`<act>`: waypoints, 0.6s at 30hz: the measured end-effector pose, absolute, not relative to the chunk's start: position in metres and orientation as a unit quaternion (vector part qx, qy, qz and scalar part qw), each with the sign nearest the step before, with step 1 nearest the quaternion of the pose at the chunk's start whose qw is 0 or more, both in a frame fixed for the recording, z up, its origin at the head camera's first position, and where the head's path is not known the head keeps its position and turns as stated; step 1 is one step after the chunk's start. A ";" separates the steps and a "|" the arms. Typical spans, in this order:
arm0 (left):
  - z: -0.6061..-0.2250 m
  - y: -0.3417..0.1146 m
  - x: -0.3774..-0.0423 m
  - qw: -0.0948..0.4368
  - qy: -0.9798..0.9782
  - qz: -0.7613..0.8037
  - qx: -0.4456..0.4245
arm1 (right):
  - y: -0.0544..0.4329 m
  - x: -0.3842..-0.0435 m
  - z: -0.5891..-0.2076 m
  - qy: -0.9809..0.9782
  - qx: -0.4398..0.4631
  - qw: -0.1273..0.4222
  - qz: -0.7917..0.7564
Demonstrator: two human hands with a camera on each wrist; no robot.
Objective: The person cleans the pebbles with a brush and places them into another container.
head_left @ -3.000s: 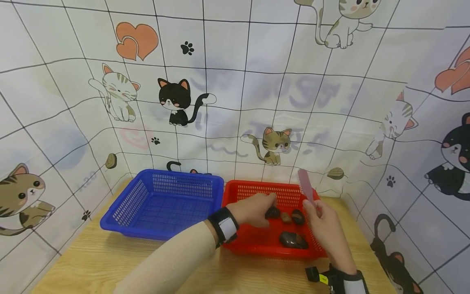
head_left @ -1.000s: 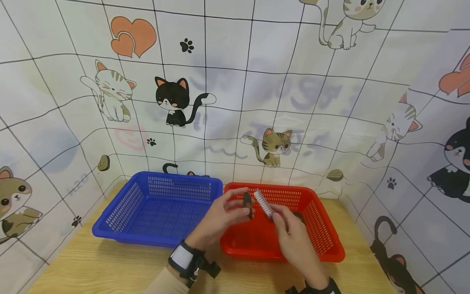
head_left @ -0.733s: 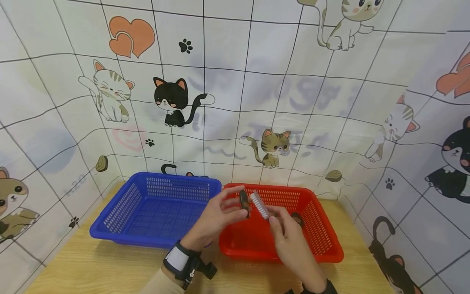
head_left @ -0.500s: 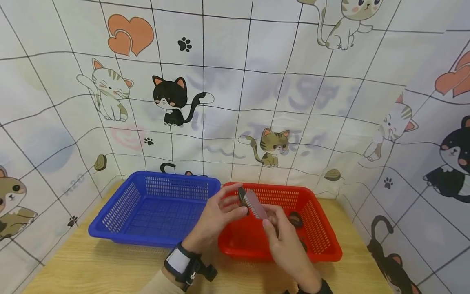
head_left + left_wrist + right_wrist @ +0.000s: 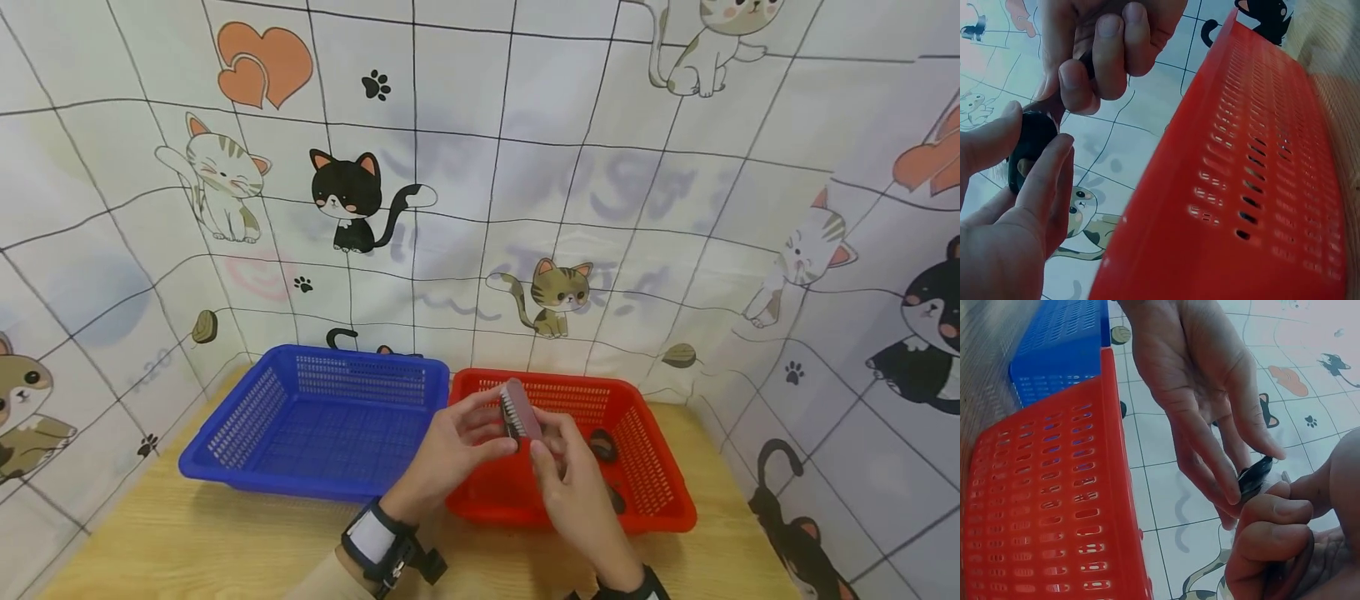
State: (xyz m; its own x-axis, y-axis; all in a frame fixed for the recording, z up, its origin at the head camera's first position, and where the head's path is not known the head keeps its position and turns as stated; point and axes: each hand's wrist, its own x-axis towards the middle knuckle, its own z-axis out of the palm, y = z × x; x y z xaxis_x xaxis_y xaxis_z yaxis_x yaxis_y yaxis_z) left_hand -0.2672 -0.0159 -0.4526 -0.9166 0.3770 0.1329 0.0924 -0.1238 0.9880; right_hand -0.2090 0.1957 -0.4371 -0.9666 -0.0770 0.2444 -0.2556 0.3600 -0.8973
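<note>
My left hand (image 5: 450, 454) pinches a dark, smooth stone (image 5: 1032, 147) between thumb and fingers, above the red basket (image 5: 663, 467). The right hand (image 5: 573, 483) grips a small pink brush (image 5: 525, 410) by its handle. White bristles face left and lie against the stone, which is mostly hidden behind them in the head view. In the right wrist view the stone (image 5: 1254, 478) sits at the left fingertips, close to the right hand's knuckles. A brown-and-dark stone (image 5: 603, 446) and another dark stone (image 5: 617, 500) rest inside the red basket, the latter partly covered by the right hand.
A blue plastic basket (image 5: 322, 442) stands just left of the red one, on a wooden table (image 5: 172, 533). Behind and at both sides hangs a white sheet (image 5: 450, 183) with grid lines and cartoon cats. Straps with camera mounts circle both wrists.
From among the stones in the basket, my left hand has lifted one stone up. The brush has come leftward and turned, and its bristles now meet the stone.
</note>
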 end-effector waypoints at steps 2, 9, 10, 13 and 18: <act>-0.452 -0.015 -0.267 0.097 0.655 0.728 0.179 | 0.197 -0.209 -0.437 -0.816 0.102 0.079 0.563; -0.449 -0.018 -0.266 0.090 0.639 0.743 0.174 | 0.199 -0.209 -0.434 -0.805 0.115 0.051 0.580; -0.449 -0.018 -0.266 0.091 0.637 0.745 0.174 | 0.199 -0.208 -0.434 -0.805 0.117 0.046 0.579; -0.449 -0.018 -0.266 0.094 0.638 0.744 0.174 | 0.199 -0.208 -0.433 -0.810 0.119 0.042 0.572; -0.448 -0.020 -0.264 0.115 0.648 0.731 0.179 | 0.197 -0.210 -0.433 -0.821 0.109 0.062 0.557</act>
State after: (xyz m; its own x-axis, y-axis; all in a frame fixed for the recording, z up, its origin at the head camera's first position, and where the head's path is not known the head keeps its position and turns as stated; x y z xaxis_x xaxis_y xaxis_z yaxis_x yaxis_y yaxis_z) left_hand -0.2641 -0.0195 -0.4477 -0.9097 0.4000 0.1118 0.0629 -0.1333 0.9891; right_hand -0.2097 0.1969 -0.4331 -0.9684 -0.1104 0.2237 -0.2486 0.3550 -0.9012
